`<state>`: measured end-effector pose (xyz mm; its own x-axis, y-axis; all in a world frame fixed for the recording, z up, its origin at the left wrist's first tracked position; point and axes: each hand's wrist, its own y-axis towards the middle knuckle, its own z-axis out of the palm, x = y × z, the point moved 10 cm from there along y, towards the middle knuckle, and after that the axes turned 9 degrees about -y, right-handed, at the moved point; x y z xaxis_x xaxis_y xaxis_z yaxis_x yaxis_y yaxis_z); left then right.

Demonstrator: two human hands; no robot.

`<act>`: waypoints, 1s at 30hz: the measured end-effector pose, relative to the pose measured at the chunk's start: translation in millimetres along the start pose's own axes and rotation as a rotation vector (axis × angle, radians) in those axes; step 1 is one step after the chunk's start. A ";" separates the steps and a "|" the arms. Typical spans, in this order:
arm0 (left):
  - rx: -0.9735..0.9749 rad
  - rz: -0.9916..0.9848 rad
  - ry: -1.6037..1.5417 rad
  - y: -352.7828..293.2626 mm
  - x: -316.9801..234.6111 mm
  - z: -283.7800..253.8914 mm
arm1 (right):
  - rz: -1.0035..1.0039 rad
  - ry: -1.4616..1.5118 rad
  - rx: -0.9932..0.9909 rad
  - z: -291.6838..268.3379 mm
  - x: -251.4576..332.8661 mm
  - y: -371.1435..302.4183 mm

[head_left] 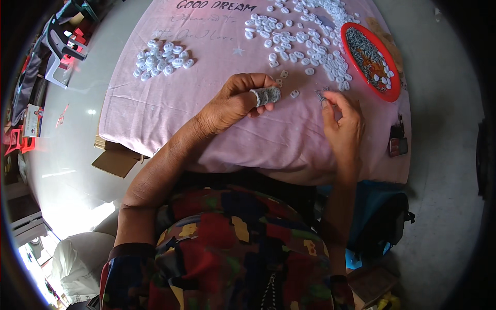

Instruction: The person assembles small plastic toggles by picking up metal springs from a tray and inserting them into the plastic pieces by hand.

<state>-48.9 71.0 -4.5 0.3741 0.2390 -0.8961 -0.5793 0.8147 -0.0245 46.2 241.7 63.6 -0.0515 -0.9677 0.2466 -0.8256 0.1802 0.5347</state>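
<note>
My left hand [235,101] is closed above the pink cloth, its fingers curled inward. A worn grey-white wrap [266,96] goes round its thumb; anything pinched behind that is hidden. To the right, my right hand [343,121] pinches a few thin grey metal pieces [321,95], like small screws, between thumb and fingertips. Small white two-holed plastic pieces lie between the hands, one of them [295,94] apart from the others. Beyond the right hand, a red oval tray [352,66] holds many such metal pieces, some copper-coloured bits and several white pieces.
Many loose white oval pieces [315,51] spread over the table's far right. A separate pile [161,61] sits at the far left. Near the right edge lies a small dark red and black device [398,145]. A cardboard box [116,161] stands below the table's left edge.
</note>
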 end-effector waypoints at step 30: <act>0.004 0.004 0.041 -1.2 -5.7 9.9 | 0.064 0.621 0.075 12.9 61.7 4.6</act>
<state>-43.2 73.8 5.0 0.3422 0.2204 -0.9134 -0.5778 0.8159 -0.0196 31.9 180.5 70.9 0.2153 -0.6684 0.7120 -0.8700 0.1999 0.4507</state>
